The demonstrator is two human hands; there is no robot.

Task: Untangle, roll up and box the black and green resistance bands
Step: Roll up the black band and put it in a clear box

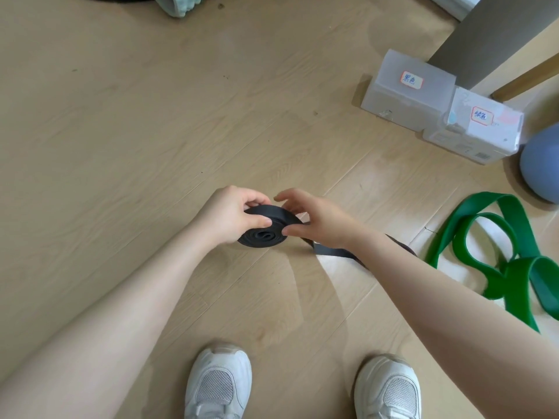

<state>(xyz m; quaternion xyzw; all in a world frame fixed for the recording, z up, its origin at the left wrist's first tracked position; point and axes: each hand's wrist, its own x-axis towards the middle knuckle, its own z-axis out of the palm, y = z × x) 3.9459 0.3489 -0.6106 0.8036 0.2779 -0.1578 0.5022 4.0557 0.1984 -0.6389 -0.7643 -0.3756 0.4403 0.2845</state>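
Note:
The black band [266, 234] is mostly wound into a flat coil, held above the floor in mid frame. My left hand [233, 216] grips the coil from the left, thumb on its face. My right hand [314, 217] pinches the coil's right edge with its thumb, fingers arched over the top. The band's loose tail [335, 252] trails right under my right forearm. The green band [496, 255] lies unrolled in loops on the floor at the right. Two translucent boxes sit at the upper right, one labelled for black [408, 89], one for green [475, 128].
A blue-grey ball [541, 164] rests right of the boxes. A pale green foam roller [178, 4] lies at the top edge. A grey panel and a wooden leg [526, 77] stand behind the boxes. My white shoes [217, 385] stand at the bottom.

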